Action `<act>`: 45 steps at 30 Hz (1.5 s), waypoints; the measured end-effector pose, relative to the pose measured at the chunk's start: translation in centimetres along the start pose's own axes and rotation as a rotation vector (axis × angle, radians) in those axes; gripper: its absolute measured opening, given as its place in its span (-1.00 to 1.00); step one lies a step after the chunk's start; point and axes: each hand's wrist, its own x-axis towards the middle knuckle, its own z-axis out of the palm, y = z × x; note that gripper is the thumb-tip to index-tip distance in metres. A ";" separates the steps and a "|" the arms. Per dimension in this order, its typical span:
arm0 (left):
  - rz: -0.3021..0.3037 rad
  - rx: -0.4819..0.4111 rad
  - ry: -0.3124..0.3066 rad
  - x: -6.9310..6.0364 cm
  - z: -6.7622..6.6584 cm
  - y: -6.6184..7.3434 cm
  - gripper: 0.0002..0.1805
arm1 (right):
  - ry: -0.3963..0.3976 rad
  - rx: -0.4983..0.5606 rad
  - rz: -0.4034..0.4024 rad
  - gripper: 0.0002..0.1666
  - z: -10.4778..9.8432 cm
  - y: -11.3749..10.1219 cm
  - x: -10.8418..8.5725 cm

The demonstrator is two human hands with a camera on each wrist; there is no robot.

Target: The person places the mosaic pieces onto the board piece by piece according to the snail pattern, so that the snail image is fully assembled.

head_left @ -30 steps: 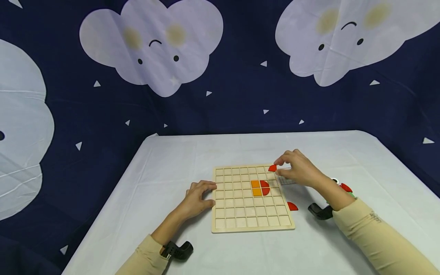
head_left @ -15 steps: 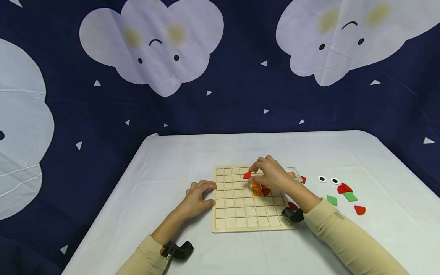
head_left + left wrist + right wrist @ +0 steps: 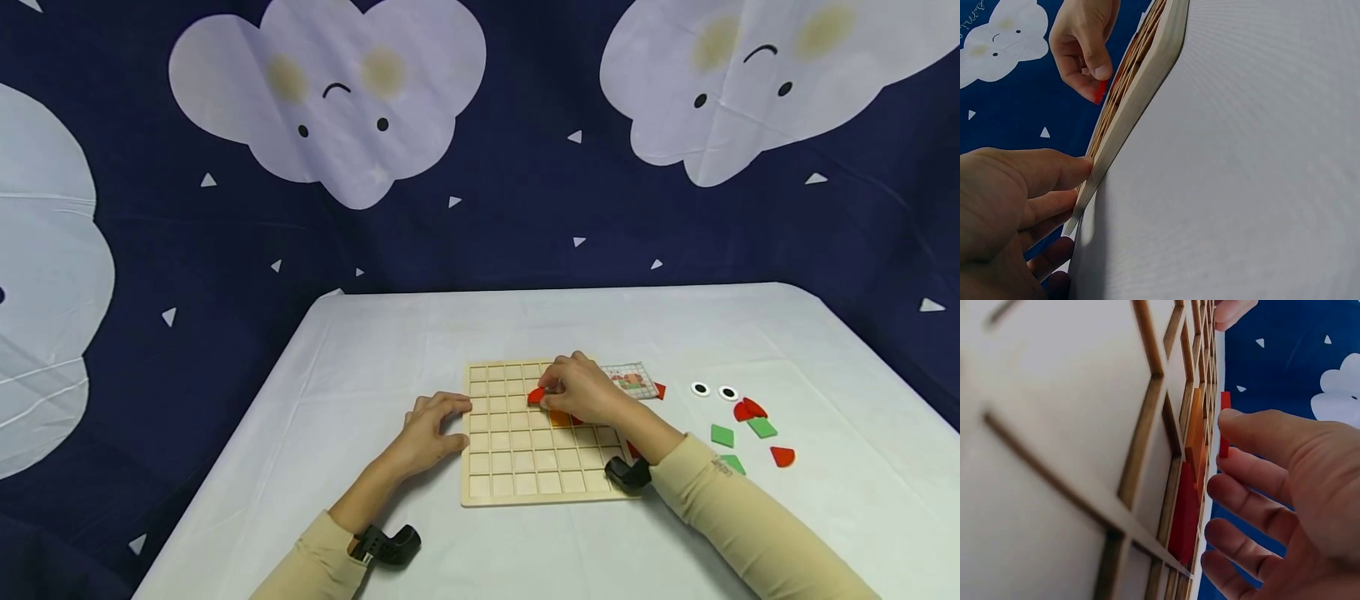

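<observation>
A pale wooden grid board (image 3: pixel 521 462) lies flat on the white table. My left hand (image 3: pixel 429 432) rests against its left edge, thumb and fingertips touching the side with the fingers only slightly bent. Between thumb and index finger my right hand (image 3: pixel 588 392) pinches a red quarter-circle tile (image 3: pixel 536 396), held just above the grid; the right wrist view shows a gap between this tile (image 3: pixel 1225 425) and the board. Beneath the right hand, orange square tiles (image 3: pixel 559 419) and red tiles (image 3: pixel 1184 515) sit in the cells, partly hidden by that hand.
Right of the board lies a picture card (image 3: pixel 632 381) over a red tile (image 3: pixel 660 390). Farther right are two eye tiles (image 3: pixel 700 389), green tiles (image 3: pixel 762 427) and red tiles (image 3: pixel 782 457). Another red tile (image 3: pixel 633 450) shows beside the board, mostly behind the right wrist.
My right hand has carried the red tile leftward from the board's far right corner to beside the orange squares, then slightly lower. The left hand stays on the board's edge.
</observation>
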 end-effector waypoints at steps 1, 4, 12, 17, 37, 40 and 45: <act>-0.002 0.000 0.003 0.0 0.0 0.0 -0.50 | -0.003 -0.003 -0.002 -0.79 0.0 0.0 0.0; -0.009 0.000 0.006 0.0 0.1 -0.1 -0.51 | -0.015 -0.018 -0.011 -0.79 0.1 0.2 0.0; -0.011 0.000 0.009 0.1 0.1 -0.1 -0.50 | -0.026 -0.034 -0.042 -0.77 0.2 0.4 -0.1; -0.017 -0.008 0.002 0.1 0.1 -0.1 -0.50 | -0.027 -0.044 -0.055 -0.74 0.2 0.3 0.0; -0.016 -0.010 0.002 0.0 0.1 -0.1 -0.50 | -0.027 0.001 -0.036 -0.69 -0.1 0.4 -0.3; -0.017 -0.014 0.002 0.0 0.0 0.0 -0.50 | -0.015 0.029 -0.021 -0.69 -1.0 0.5 -0.5; -0.022 -0.018 -0.003 -0.1 0.0 0.0 -0.50 | 0.040 0.019 0.032 -0.62 -3.0 1.5 -1.3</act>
